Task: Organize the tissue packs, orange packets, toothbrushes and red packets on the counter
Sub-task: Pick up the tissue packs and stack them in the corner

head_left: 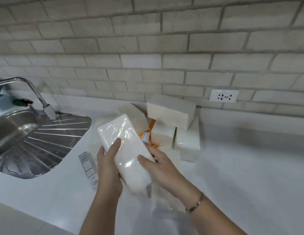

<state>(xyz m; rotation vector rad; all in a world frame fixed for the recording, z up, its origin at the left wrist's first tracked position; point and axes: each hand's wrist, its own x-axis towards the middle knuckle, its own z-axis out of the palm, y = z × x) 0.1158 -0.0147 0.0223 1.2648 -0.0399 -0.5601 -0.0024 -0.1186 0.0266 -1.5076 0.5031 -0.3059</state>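
Behind held tissue pack, label blurred.

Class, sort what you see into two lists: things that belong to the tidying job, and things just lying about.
Job: held tissue pack, in left hand and right hand; piled tissue packs; orange packet; grey card pack, perhaps toothbrushes.
Lying about: sink; tap; socket.
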